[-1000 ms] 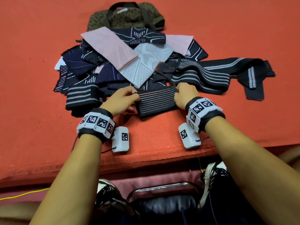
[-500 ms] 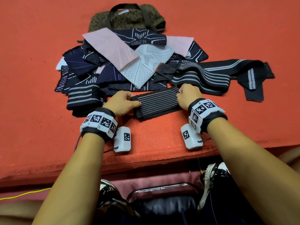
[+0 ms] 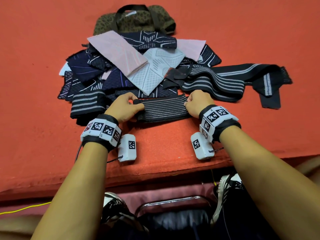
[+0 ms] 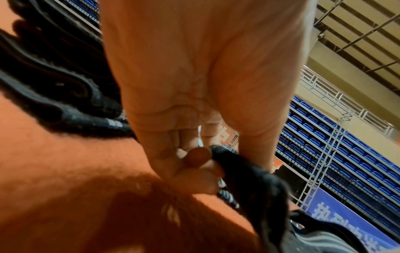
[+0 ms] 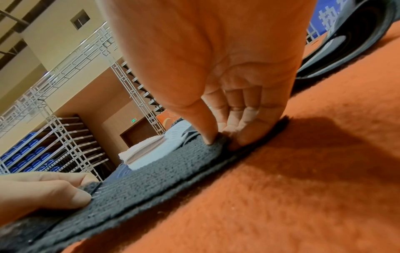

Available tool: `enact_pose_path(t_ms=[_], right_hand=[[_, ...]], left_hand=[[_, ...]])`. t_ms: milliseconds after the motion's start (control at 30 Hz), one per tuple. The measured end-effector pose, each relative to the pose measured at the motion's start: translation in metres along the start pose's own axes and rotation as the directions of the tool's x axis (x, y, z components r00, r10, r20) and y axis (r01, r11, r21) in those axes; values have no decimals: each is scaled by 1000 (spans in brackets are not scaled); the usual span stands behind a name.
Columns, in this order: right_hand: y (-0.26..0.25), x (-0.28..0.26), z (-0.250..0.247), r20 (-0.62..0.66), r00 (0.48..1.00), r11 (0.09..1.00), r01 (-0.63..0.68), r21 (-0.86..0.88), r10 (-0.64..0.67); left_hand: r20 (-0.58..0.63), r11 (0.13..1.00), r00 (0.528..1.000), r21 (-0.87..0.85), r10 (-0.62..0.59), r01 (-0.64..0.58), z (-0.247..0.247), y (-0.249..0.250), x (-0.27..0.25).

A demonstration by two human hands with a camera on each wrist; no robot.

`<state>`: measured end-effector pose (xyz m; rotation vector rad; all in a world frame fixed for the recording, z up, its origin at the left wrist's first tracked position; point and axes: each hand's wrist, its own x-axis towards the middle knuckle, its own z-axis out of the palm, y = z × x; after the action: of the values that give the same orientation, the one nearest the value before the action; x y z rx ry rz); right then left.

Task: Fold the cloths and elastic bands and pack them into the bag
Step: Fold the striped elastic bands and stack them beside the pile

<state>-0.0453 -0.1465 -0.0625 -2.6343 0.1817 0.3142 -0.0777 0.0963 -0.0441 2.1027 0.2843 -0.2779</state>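
A folded black elastic band with thin grey stripes (image 3: 164, 109) lies flat on the red table near the front edge. My left hand (image 3: 129, 105) pinches its left end (image 4: 225, 157) between thumb and fingers. My right hand (image 3: 193, 103) pinches its right end (image 5: 216, 142), thumb on top, fingers curled at the edge. Behind the band lies a heap of cloths (image 3: 138, 66), pink, white and dark patterned. The brown spotted bag (image 3: 135, 19) with black handles sits at the far side of the heap.
A folded striped band (image 3: 88, 106) lies left of my left hand. A long unfolded striped band (image 3: 233, 80) stretches out to the right. The red table (image 3: 34, 118) has bare surface on both sides. Its front edge is just below my wrists.
The band was turned from a slant to lie square to the table edge. Both hands shifted slightly away from me, still holding its ends.
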Motion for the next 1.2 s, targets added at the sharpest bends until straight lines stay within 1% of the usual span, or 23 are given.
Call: enact_pose_path(t_ms=[67,167,267,333,433,633,733,800,933,1000,1100,1200], right_hand=[[1,-1,-2,-5,1000,1000,-14,-23,13],[3,-3,-4,-5,1000,999,-24,-39,24],[2,-3,-6,4,1000,999,-26,-33,26],[2,-3,-7,10,1000,999,-29,-22,29],[2,-4,-9,3,999,999,-45,-15,45],[1,-9,-11,-11,998,995,-57,-77,56],[0,-10,-9,-14,999,996,-47,-79,46],[1,-8,-8,-18,999,996,-43,-81,42],[1,-5,-8,-7,999,998,-38,-57,37],[1,-4,-9,-4,999,998,-33,-58,33],[0,-7,-10,-21,999,993,-37,-110,35],[-1,-10,-11,-18,999,991,-45,-130,43]], left_hand=[[26,999,999,-12,-34,34,3,1,0],[118,996,989,-3,-90,91,7,4,-1],[165,994,981,-21,-102,107,7,9,-2],[180,994,979,-24,-97,103,6,10,-2],[206,998,977,38,-63,56,6,7,-2],[123,998,991,41,-55,50,9,-12,-1],[27,997,999,73,-25,23,4,-16,2],[-10,995,1000,99,-6,7,0,-15,5],[-8,995,1000,100,-1,2,-6,-13,7],[17,995,1000,97,5,-6,-5,-10,6],[55,998,998,64,-4,1,-3,-6,6],[52,996,999,86,-13,9,-1,-7,7]])
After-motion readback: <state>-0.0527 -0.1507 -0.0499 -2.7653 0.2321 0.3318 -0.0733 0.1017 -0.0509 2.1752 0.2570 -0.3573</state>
